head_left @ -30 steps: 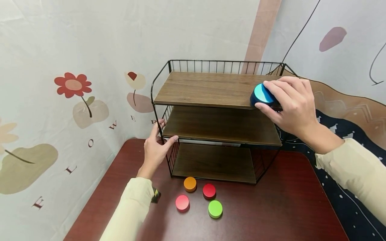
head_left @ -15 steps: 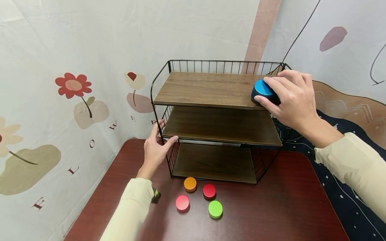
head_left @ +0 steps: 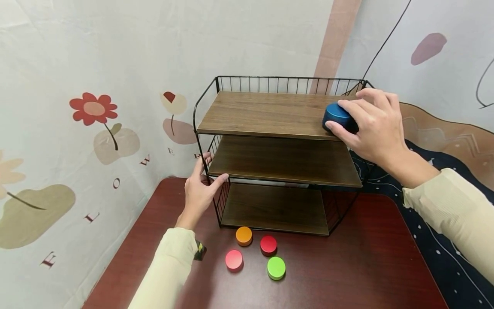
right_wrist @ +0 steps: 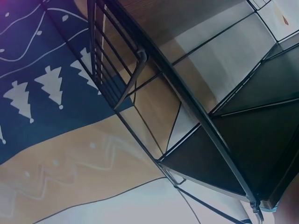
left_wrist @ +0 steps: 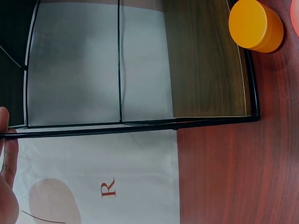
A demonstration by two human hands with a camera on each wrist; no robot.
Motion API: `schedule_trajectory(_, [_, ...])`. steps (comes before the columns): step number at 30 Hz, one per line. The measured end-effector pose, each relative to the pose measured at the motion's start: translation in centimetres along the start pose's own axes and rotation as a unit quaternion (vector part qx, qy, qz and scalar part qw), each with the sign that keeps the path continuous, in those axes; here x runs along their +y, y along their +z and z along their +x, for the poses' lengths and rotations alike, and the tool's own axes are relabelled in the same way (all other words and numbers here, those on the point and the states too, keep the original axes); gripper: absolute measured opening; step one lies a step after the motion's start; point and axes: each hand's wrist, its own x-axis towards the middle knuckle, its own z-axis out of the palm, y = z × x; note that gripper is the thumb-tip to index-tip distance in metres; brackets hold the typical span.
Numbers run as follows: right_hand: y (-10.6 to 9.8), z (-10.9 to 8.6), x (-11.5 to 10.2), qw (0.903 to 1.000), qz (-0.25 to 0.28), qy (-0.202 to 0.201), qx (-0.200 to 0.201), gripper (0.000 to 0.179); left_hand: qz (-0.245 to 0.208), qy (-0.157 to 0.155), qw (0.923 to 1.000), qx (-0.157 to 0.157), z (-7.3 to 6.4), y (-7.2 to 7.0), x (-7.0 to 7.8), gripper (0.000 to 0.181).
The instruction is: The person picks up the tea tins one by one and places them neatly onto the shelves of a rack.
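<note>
A black wire shelf rack [head_left: 287, 136] with three brown wood-look boards stands on the table. My right hand [head_left: 372, 128] holds a blue round container [head_left: 335, 115] at the right front of the top board, thumb on its near side and fingers over its far side. My left hand [head_left: 197, 195] grips the rack's left side frame near the middle board, thumb in front and fingers behind. In the left wrist view only part of the left hand [left_wrist: 8, 172] shows, at the black frame [left_wrist: 93, 134]. The right wrist view shows mostly the rack's wire side [right_wrist: 182, 98].
In front of the rack stand small round containers: orange [head_left: 244, 236], red [head_left: 268, 245], pink [head_left: 234, 261] and green [head_left: 276, 268]. A small black and yellow item [head_left: 200, 251] lies by the left sleeve. The dark red table [head_left: 339, 274] borders a patterned cloth [head_left: 92, 56] behind.
My right hand has shifted slightly back over the top board with the blue container, which has tipped more level. The left hand has stayed on the frame.
</note>
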Motion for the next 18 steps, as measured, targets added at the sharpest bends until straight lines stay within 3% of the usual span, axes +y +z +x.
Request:
schedule_trajectory(10, [-0.4, 0.0, 0.3, 0.9998, -0.012, -0.012, 0.008, 0.077, 0.001, -0.007, 1.0000, -0.003, -0.1, -0.1, 0.1, 0.072])
schedule_trajectory(18, [-1.2, -0.4, -0.1, 0.9964, 0.008, -0.016, 0.083, 0.075, -0.002, -0.006, 1.0000, -0.001, -0.1, -0.2, 0.3, 0.071])
